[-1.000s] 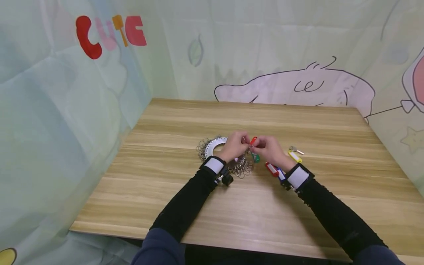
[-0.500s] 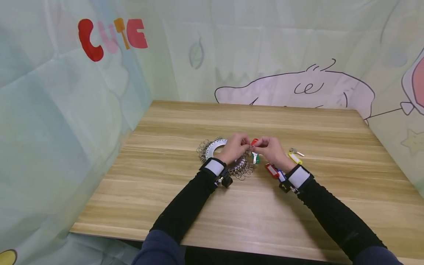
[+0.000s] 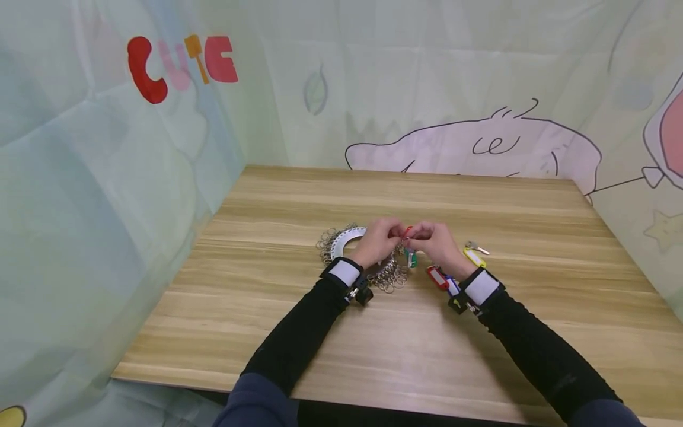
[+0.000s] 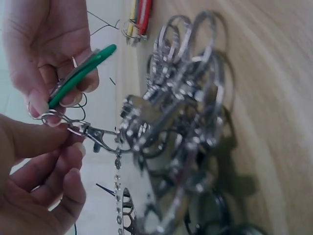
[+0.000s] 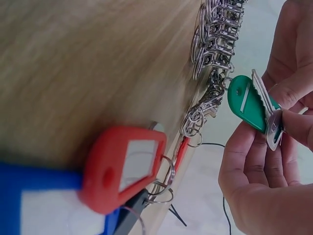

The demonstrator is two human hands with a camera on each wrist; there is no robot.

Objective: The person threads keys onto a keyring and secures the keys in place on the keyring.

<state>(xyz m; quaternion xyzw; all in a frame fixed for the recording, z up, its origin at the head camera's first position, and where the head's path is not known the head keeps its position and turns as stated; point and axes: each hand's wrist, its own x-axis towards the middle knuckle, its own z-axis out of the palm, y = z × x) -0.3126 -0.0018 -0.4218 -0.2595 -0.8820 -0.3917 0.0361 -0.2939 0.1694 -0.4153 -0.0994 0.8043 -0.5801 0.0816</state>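
Starting at the white hoop [image 3: 337, 244]: pinching a metal clip [image 4: 93, 131] at its right edge with the left hand [image 3: 377, 242]. Just right of the hoop, gripping the green tag [image 5: 247, 104], key [image 5: 266, 100] alongside, with the nearer right hand [image 3: 434, 242], tipped lengthwise down from the fingertips. Can't quite make out the ring join, probably buried in fingers. Farther right, losing part of the blue tag [image 3: 452, 286] behind wrist gear [image 3: 457, 304].

green key tag [image 5: 239, 105]: smooth plastic, slight gloss. key [image 5: 271, 117]: bare silvery metal, glinting. swivel clasps [image 5: 217, 50]: shiny metal, bright highlights. white ring [image 3: 337, 245]: smooth, material unclear. red key tag [image 5: 105, 169], blue key tag [image 5: 46, 179]: smooth plastic, white inserts [image 5: 138, 159] look like paper. tabletop [image 3: 256, 344]: smooth wood-grain, soft sheen. backdrop [image 3: 299, 130]: matt cloth, creased. black sleeves [image 3: 299, 335]: matt cloth, slightly rough.
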